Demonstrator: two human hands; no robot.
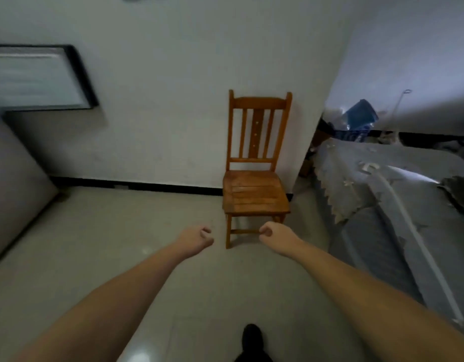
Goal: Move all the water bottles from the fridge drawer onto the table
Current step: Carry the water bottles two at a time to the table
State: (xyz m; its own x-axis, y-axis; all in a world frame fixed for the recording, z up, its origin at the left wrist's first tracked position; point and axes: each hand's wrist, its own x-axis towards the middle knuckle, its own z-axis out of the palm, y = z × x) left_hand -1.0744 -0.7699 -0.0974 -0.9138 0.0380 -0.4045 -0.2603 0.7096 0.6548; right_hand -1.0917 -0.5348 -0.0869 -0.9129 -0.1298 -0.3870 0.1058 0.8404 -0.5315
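Two hands reach forward in the head view, the left hand point(199, 237) and the right hand point(271, 235) both curled into loose fists that grip nothing. Ahead, a wooden chair point(255, 176) stands against the white wall. The cloth-covered worktop point(377, 178) lies to the right. No water bottles or fridge drawer are visible; a grey slab point(14, 184) at the left may be the fridge. The picture is blurred, so walking on risks bumping the chair.
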